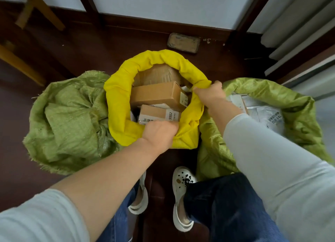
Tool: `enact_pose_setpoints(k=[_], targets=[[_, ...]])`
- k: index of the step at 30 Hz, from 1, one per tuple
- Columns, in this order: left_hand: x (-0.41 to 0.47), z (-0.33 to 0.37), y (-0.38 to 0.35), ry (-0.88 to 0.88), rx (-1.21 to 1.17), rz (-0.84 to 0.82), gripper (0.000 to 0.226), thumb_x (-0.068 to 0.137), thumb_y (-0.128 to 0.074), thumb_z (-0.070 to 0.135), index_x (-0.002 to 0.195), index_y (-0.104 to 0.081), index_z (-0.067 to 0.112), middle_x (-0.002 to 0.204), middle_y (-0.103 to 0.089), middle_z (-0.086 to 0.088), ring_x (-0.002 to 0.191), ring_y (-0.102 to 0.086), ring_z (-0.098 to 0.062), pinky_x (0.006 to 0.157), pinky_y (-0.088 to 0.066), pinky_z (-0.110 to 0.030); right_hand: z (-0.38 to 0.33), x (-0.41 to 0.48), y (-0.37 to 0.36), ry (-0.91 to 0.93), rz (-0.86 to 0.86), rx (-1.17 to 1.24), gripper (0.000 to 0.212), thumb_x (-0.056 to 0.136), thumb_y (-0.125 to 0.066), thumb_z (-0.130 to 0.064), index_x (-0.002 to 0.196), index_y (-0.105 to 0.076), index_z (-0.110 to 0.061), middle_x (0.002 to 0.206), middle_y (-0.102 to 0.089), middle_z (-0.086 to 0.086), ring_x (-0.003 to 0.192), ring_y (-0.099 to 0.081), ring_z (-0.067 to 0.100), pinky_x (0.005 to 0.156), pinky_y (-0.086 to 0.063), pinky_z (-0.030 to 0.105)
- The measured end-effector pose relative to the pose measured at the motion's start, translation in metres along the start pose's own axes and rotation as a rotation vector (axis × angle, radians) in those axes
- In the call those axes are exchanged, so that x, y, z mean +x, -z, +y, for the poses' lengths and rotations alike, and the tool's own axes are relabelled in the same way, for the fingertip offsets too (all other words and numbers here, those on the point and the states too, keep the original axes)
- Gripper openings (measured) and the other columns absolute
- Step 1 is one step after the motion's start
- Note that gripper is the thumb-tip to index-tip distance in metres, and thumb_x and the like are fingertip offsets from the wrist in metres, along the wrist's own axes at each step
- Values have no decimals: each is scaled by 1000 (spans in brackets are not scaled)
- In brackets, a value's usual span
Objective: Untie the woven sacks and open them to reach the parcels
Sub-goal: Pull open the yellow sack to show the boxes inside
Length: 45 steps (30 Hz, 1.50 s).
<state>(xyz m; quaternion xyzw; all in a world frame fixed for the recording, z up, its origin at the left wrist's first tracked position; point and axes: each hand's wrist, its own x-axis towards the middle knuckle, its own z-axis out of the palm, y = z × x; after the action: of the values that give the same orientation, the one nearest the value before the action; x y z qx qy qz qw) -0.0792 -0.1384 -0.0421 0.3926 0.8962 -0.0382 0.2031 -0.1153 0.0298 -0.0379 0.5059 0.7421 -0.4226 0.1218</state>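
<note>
while the yellow sack [117,104] stands open on the dark floor [54,48], the left hand [160,133] clutches its near rim and the right hand [211,94] pinches its right rim, both closed on the fabric. brown cardboard parcels [157,95] lie inside it. left of the yellow sack sits a bunched green sack [68,118]; right of it, an open green sack [293,104] shows pale parcels [262,113].

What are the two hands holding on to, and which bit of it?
Both hold the yellow sack by its rolled-down rim: the left hand grips the near edge, the right hand the right-side edge. The parcels inside are not held.
</note>
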Motion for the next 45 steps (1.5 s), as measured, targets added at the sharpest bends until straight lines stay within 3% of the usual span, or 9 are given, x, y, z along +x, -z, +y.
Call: enact_pose_setpoints(k=[7, 10, 14, 18, 21, 29, 36, 41, 45], targets=[[-17, 1, 8, 210, -328, 64, 41, 83, -52, 44, 115, -55, 18, 120, -57, -9, 111, -52, -29, 81, -41, -34, 48, -69, -35, -299, -53, 119, 99, 65, -78, -48, 137, -25, -5, 140, -33, 17, 128, -37, 35, 105, -37, 42], [-22, -16, 12, 628, -328, 319, 66, 84, -51, 55, 134, -40, 14, 144, -32, -10, 134, -25, -30, 104, -26, -43, 57, -81, -49, -419, -214, 469, 80, 67, -79, -36, 129, -37, -8, 128, -49, 12, 114, -54, 34, 90, -50, 44], [-23, -48, -1, 1192, -770, 39, 96, 79, -55, 64, 144, -18, 3, 148, -23, -16, 136, -22, -34, 108, -27, -44, 61, -92, -49, -580, -355, 932, 39, 99, -41, -18, 137, -34, -11, 141, -45, 14, 129, -45, 34, 109, -34, 52], [-26, -57, -25, 1306, -1721, 245, 44, 98, -44, 31, 134, -38, 7, 126, -50, -16, 112, -53, -33, 84, -47, -44, 68, -94, -54, -622, -385, 1219, 39, 100, -37, -17, 139, -34, -12, 146, -40, 11, 134, -40, 32, 107, -28, 61], [-26, -58, -30, 1233, -2212, 286, 41, 102, -31, 28, 141, -34, 15, 143, -43, -9, 130, -42, -27, 103, -33, -48, 73, -95, -64, -633, -374, 1428, 36, 100, -37, -14, 136, -40, -9, 142, -44, 15, 131, -43, 34, 103, -35, 55], [-11, -42, -35, 1130, -2689, 267, 44, 92, -40, 34, 123, -60, 10, 123, -61, -16, 111, -57, -35, 88, -45, -52, 67, -86, -66, -746, -191, 1409, 38, 92, -31, -31, 99, -67, -22, 102, -70, 7, 98, -64, 31, 96, -48, 46], [-22, -49, -34, 1376, -2367, 67, 52, 91, -29, 55, 106, -63, 19, 102, -69, -6, 90, -62, -28, 72, -48, -37, 59, -72, -63, -545, -168, 837, 36, 95, -38, -22, 126, -51, -11, 128, -56, 10, 117, -54, 33, 100, -44, 45], [-22, -53, -32, 1546, -1281, 458, 35, 94, -43, 16, 127, -46, 3, 133, -50, -17, 122, -48, -33, 96, -40, -37, 69, -71, -59, -176, 282, 270, 50, 85, -55, -10, 131, -36, -5, 138, -35, 20, 128, -36, 39, 105, -31, 42], [-32, -41, -18, 1232, -704, 664, 37, 82, -55, 7, 118, -50, 16, 128, -44, -16, 120, -39, -35, 96, -30, -40, 66, -75, -52, 395, 374, -74, 46, 76, -55, 1, 119, -54, -16, 127, -47, 11, 119, -42, 33, 94, -35, 40]])
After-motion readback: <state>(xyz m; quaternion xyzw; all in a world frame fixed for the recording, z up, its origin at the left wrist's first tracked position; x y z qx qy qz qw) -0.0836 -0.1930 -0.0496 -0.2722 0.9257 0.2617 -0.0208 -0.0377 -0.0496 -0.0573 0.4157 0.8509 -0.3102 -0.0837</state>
